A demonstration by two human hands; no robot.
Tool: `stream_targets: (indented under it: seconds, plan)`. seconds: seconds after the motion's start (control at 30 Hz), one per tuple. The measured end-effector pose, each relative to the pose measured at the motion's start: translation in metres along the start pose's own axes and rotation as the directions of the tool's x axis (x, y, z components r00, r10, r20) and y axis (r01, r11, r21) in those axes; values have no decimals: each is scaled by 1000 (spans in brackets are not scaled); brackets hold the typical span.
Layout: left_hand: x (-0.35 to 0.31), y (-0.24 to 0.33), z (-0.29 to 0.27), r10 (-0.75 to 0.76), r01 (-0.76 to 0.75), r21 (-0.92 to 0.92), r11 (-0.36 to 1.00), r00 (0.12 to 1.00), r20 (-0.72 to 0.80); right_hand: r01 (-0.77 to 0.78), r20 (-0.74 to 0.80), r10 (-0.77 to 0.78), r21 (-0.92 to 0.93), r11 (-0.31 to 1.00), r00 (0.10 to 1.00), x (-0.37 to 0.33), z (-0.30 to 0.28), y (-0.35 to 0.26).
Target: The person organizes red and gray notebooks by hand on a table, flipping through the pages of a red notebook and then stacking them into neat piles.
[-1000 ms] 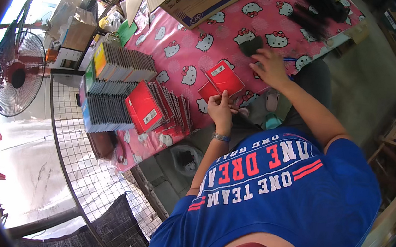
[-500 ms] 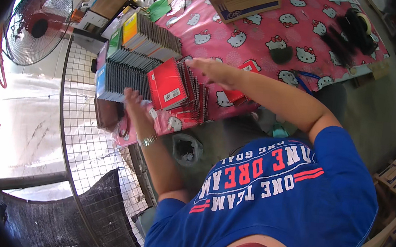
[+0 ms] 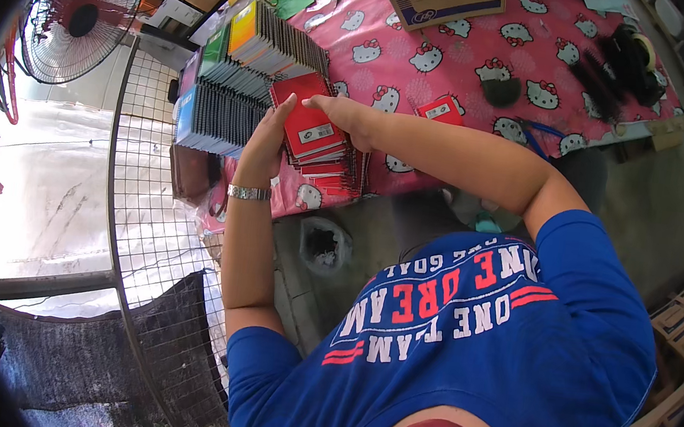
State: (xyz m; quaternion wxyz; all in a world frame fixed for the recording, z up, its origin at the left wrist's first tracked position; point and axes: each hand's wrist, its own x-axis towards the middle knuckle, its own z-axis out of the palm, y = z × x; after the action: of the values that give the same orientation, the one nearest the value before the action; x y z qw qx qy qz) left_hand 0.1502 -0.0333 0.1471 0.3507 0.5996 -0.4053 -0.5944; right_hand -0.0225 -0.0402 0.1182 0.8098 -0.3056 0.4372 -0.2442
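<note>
A table (image 3: 457, 67) in pink cat-print cloth spreads from 11 to 2 o'clock. At 10 o'clock stands a red-centred fan (image 3: 83, 15); a brown carton (image 3: 451, 8) sits between 12 and 1. Rows of spiral notebooks (image 3: 248, 79), blue, green and yellow-covered, are packed between 10 and 11. Just beside them, at 11, the stack of red spiral notebooks (image 3: 310, 118) rests on the cloth between both hands. The left hand (image 3: 266, 143), at 10, lies along its left side, digits straight and together. The right hand (image 3: 352, 121), at 12, is at its right side, thumb extended; whether its other fingers are apart cannot be told. A loose red notebook (image 3: 440, 109) lies at 1, partly behind the right forearm. A metal-banded wristwatch (image 3: 249, 193) circles the left wrist at 9.
</note>
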Motion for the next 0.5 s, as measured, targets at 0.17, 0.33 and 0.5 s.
stream_targets:
  seconds: [0.17, 0.33, 0.5]
  plan:
    - [16, 14, 11, -75, 85, -113, 990, 993, 91, 93, 190, -128, 183, 979, 973, 30, -17, 6]
    - [6, 27, 17, -135, 141, -141, 980, 989, 54, 155, 58, -176, 259, 953, 983, 2, 2, 0]
    - [-13, 54, 40, 29, -31, -89, 996, 999, -20, 282, 79, -324, 331, 901, 943, -26, -5, -15]
